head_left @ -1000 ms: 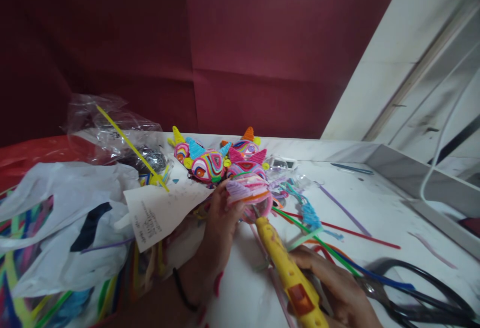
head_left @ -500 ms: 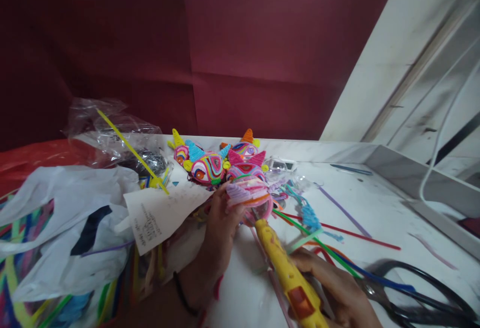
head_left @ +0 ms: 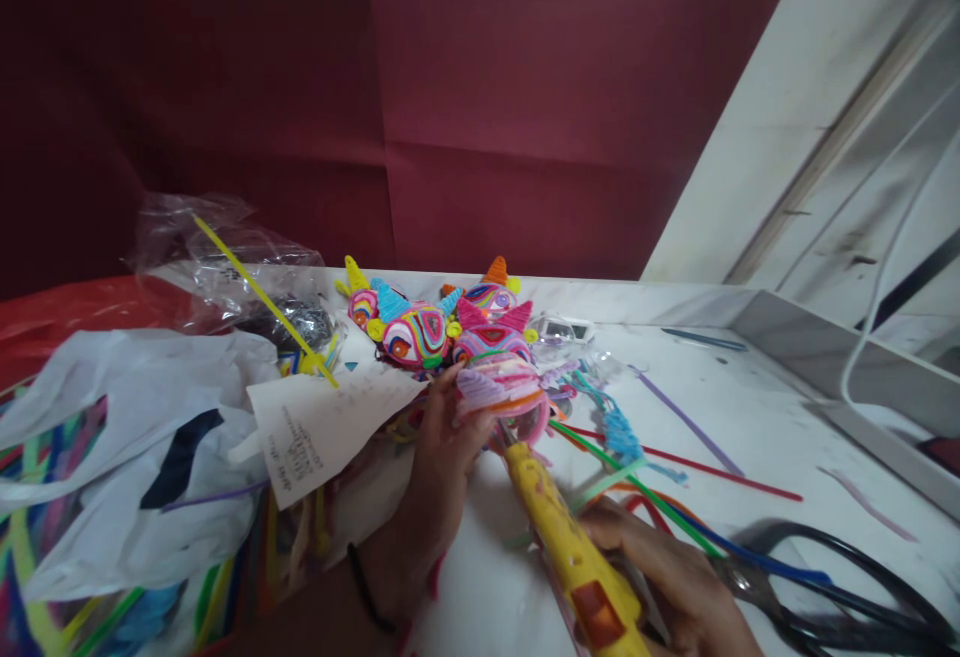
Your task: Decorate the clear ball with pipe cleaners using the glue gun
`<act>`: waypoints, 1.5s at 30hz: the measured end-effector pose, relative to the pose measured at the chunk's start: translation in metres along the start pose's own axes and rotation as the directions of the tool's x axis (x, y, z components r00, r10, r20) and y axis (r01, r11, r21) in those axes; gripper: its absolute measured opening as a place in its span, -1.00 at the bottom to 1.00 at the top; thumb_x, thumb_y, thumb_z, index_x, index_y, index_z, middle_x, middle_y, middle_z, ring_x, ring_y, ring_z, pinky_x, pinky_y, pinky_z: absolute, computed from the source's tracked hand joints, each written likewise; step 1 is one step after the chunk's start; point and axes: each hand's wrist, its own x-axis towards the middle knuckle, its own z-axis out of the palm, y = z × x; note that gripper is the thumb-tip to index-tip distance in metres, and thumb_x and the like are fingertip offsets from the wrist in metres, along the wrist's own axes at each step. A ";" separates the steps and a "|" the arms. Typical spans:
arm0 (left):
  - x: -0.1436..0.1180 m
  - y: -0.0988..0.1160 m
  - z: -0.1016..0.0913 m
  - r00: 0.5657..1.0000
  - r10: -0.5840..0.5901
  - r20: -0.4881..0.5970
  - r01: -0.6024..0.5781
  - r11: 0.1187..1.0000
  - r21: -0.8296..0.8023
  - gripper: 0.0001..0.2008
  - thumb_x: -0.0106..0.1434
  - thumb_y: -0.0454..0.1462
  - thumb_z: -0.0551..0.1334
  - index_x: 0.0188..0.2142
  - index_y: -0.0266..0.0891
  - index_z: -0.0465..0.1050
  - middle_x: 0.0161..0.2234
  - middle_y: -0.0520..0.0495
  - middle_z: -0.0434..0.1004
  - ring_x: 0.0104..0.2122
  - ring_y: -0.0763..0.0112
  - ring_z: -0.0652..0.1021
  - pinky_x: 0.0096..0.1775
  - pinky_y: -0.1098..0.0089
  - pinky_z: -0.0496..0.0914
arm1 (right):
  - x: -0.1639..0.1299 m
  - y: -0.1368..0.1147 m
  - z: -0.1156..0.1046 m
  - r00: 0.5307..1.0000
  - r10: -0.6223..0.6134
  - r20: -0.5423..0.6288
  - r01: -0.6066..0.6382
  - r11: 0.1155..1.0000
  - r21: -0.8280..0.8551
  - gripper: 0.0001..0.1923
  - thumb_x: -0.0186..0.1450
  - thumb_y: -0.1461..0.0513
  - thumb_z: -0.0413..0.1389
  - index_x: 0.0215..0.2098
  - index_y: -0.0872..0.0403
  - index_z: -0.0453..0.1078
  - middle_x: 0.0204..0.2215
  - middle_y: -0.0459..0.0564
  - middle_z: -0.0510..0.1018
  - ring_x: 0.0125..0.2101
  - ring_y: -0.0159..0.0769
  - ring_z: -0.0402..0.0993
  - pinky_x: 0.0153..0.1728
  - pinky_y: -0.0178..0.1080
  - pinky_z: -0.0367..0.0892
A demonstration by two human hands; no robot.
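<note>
Head cam: my left hand (head_left: 439, 457) pinches a pink and lilac coiled pipe-cleaner ornament (head_left: 501, 389) just above the white marble tabletop (head_left: 750, 427). My right hand (head_left: 675, 577) is wrapped around a yellow plastic glue gun (head_left: 574, 547), nozzle touching the ornament's underside. Finished multicoloured ornaments (head_left: 420, 327) sit right behind, loose pipe cleaners (head_left: 660, 457) beside, black scissors (head_left: 825, 587) near my right hand.

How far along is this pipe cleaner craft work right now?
Done: several finished colourful figures sit at the back of the table. In hand: the left hand holds a pink coiled piece while the right hand points the yellow glue gun at it. Left: loose pipe cleaners lie unused.
</note>
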 end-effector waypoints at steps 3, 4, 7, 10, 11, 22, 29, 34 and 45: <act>0.000 0.000 0.000 1.000 -0.003 -0.016 0.003 1.000 0.021 -0.46 0.14 -0.22 0.35 0.13 -0.14 0.37 -0.01 -0.11 0.55 -0.05 0.17 0.55 -0.03 0.22 0.41 | 0.000 -0.002 0.001 0.999 -0.006 -0.032 0.006 1.000 0.006 -0.81 0.29 0.03 0.23 -0.24 -0.07 0.52 -0.51 -0.10 0.50 -0.55 -0.33 0.40 -0.56 -0.36 0.27; -0.001 0.000 0.000 1.000 -0.010 -0.012 0.010 1.000 0.019 -0.46 0.14 -0.22 0.34 0.13 -0.13 0.36 -0.01 -0.11 0.54 -0.05 0.17 0.55 -0.04 0.23 0.42 | 0.000 -0.002 0.002 0.999 0.001 -0.035 -0.001 1.000 0.002 -0.82 0.30 0.03 0.22 -0.25 -0.06 0.52 -0.51 -0.09 0.50 -0.56 -0.33 0.40 -0.57 -0.36 0.26; -0.001 -0.001 -0.001 1.000 -0.022 -0.006 0.022 1.000 0.007 -0.44 0.14 -0.19 0.35 0.14 -0.12 0.34 -0.01 -0.12 0.54 -0.07 0.17 0.56 -0.09 0.24 0.43 | 0.000 -0.003 0.001 0.999 0.035 -0.002 -0.035 0.999 -0.012 -0.80 0.29 0.03 0.22 -0.27 -0.03 0.52 -0.50 -0.06 0.52 -0.54 -0.30 0.43 -0.56 -0.35 0.29; 0.000 0.000 -0.002 1.000 -0.021 -0.023 0.022 0.999 0.027 -0.42 0.12 -0.15 0.37 0.14 -0.12 0.34 -0.02 -0.12 0.56 -0.11 0.18 0.57 -0.12 0.25 0.44 | 0.000 -0.002 -0.001 0.999 0.051 0.008 -0.051 0.999 -0.007 -0.79 0.29 0.02 0.22 -0.29 -0.02 0.52 -0.50 -0.06 0.51 -0.54 -0.30 0.43 -0.55 -0.35 0.31; 0.000 0.000 -0.001 1.000 -0.018 -0.020 0.019 0.999 0.030 -0.42 0.12 -0.15 0.37 0.14 -0.13 0.34 -0.02 -0.12 0.56 -0.10 0.17 0.57 -0.11 0.25 0.44 | 0.000 -0.002 -0.001 0.999 0.049 0.004 -0.049 0.999 -0.008 -0.79 0.30 0.03 0.21 -0.29 -0.03 0.52 -0.50 -0.06 0.51 -0.54 -0.31 0.42 -0.55 -0.35 0.30; -0.001 0.006 0.000 0.999 0.003 0.054 -0.001 1.000 -0.028 -0.57 0.19 -0.14 0.34 0.05 -0.11 0.42 0.03 -0.14 0.55 0.03 0.11 0.54 0.11 0.14 0.37 | -0.002 0.000 -0.002 0.999 0.044 -0.010 -0.044 0.999 -0.013 -0.74 0.30 -0.02 0.20 -0.23 -0.04 0.54 -0.45 -0.02 0.55 -0.48 -0.28 0.46 -0.51 -0.36 0.34; 0.002 0.007 0.002 0.999 -0.017 0.042 0.018 0.999 -0.039 -0.53 0.15 -0.12 0.36 0.05 -0.11 0.42 -0.01 -0.15 0.56 -0.04 0.12 0.57 -0.01 0.16 0.44 | 0.000 -0.001 0.000 0.998 0.046 -0.044 -0.045 0.999 0.014 -0.71 0.32 -0.03 0.17 -0.25 -0.01 0.54 -0.47 -0.01 0.53 -0.51 -0.29 0.44 -0.54 -0.35 0.32; 0.003 0.008 0.005 1.000 -0.029 -0.004 0.028 0.996 -0.080 -0.46 0.10 -0.11 0.39 0.08 -0.06 0.39 0.04 -0.14 0.52 0.03 0.10 0.54 0.04 0.12 0.43 | -0.001 0.000 0.002 0.993 0.054 -0.101 -0.052 0.998 0.024 -0.73 0.33 -0.02 0.15 -0.29 -0.03 0.52 -0.51 -0.05 0.48 -0.54 -0.32 0.40 -0.57 -0.37 0.29; 0.001 0.015 0.006 0.998 -0.067 0.017 0.069 0.992 -0.102 -0.59 0.09 -0.12 0.40 -0.07 -0.06 0.41 0.02 -0.09 0.55 0.08 0.07 0.53 -0.01 0.17 0.49 | 0.000 0.000 -0.002 0.994 0.082 -0.074 -0.080 0.996 0.035 -0.67 0.31 -0.08 0.13 -0.30 -0.01 0.51 -0.50 -0.03 0.50 -0.53 -0.28 0.43 -0.55 -0.35 0.36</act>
